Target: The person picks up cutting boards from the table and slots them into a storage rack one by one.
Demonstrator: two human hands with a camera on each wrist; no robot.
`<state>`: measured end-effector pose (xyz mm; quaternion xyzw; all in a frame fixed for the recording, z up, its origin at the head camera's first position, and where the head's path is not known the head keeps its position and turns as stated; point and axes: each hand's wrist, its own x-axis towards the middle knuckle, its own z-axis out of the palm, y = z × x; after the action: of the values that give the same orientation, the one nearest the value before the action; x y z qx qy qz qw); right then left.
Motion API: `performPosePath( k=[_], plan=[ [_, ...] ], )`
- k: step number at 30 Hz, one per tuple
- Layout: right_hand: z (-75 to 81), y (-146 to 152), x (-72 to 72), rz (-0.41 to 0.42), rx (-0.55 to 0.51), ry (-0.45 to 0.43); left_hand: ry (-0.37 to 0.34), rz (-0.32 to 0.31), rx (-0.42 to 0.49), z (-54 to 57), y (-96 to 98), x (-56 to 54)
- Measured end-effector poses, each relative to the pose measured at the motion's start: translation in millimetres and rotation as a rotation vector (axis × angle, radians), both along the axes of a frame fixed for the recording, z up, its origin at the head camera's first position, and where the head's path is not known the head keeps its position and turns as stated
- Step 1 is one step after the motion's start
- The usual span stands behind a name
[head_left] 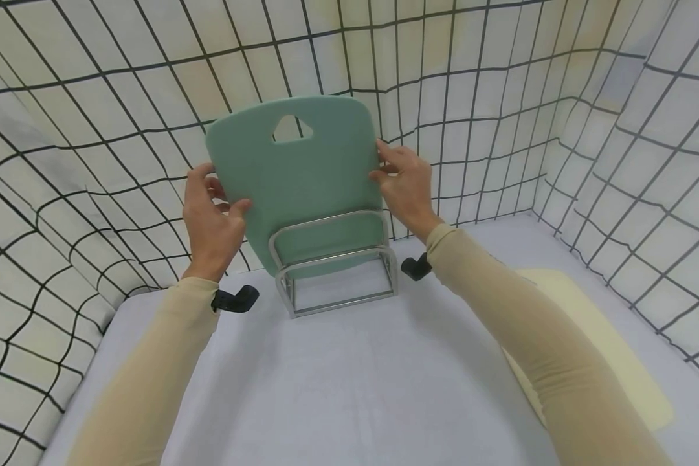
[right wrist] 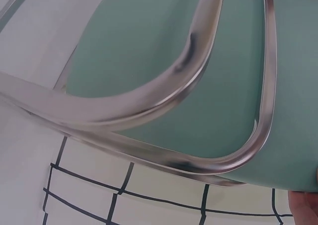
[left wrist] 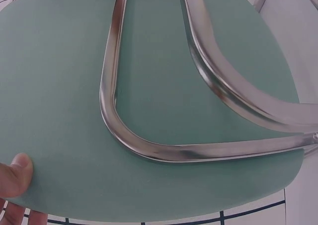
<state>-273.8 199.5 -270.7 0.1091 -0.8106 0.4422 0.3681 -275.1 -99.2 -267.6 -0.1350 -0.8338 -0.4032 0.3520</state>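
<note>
A green cutting board (head_left: 311, 178) with a handle hole near its top edge stands tilted in the head view. Its lower part is behind the hoops of a silver metal rack (head_left: 343, 303). My left hand (head_left: 212, 220) grips the board's left edge, thumb on the near face and fingers round the back. On the opposite edge, my right hand (head_left: 406, 184) pinches the board between thumb and fingers. Both wrist views show the rack's bent tubes (left wrist: 198, 152) crossing in front of the board's face. The left thumb (left wrist: 17, 175) presses on the green surface.
A pale yellow board (head_left: 606, 343) lies on the white table (head_left: 338, 382) at the right, partly covered by my right sleeve. Dark wire grid (head_left: 472, 120) stands behind the rack and along both sides. A black wrist mount (head_left: 235, 299) sticks out from the left cuff.
</note>
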Motion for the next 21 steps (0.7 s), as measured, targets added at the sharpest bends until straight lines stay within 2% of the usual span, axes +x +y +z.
performPosePath(
  k=[21],
  plan=[
    [-4.2, 5.6, -1.7, -0.007, 0.015, 0.031, 0.001, -0.031, 0.005, -4.3, 4.7, -2.5]
  ],
)
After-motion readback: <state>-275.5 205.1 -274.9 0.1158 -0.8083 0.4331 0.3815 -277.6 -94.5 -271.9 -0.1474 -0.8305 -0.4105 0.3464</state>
